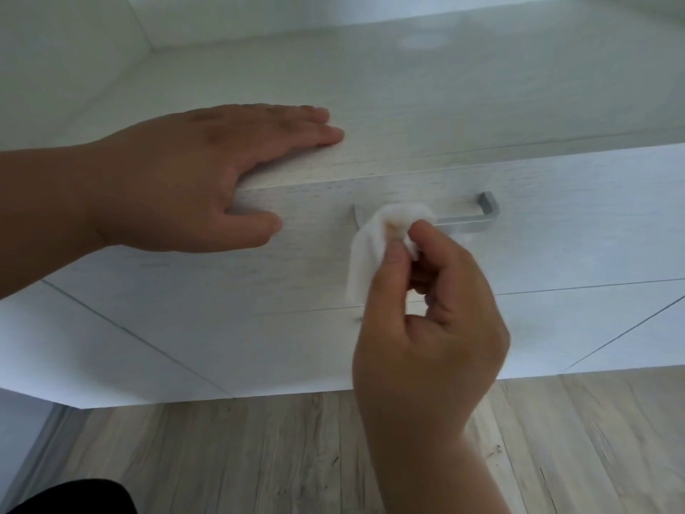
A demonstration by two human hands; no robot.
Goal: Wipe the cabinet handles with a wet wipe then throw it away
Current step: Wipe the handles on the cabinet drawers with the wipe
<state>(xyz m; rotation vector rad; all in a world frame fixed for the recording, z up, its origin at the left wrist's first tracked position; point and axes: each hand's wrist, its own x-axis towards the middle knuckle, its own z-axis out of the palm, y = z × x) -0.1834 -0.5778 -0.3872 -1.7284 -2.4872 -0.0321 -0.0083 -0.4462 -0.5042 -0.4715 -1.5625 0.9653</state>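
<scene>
"White, thin, limp: that's the wet wipe (374, 250). Who's got it?"

"R hand (426, 320). Thumb & forefinger pinch a bunched part of it; the other fingers curl in behind. Just above the pinch the wipe drapes over one end of the metal handle (488, 205). Below the pinch a loose flap hangs vs. the drawer front (556, 246)."

"L hand?"

"L hand (185, 179) grasps nothing. It lies flat, fingers straight on the cabinet top (407, 105), thumb down over the drawer's edge, well off to the side of the pinch. Prob. bracing."

"How will the wipe behave?"

"Next to no weight & no stiffness, I'd say, so it only goes where the fingertips press it. Being wet, it should cling to the bar, but it could slip from a light pinch or fold on itself. Won't break; might tear if snagged on the bar's corner."

"Best hold?"

"Wrap it round the bar, thumb under, fingers over, then run it away from the pinch toward the bare end. The handle looks rigid, fixed & smooth, so firm pressure should be OK."

"Progress?"

"Early, imo. That bare end isn't covered yet, & no bin in view."
</scene>
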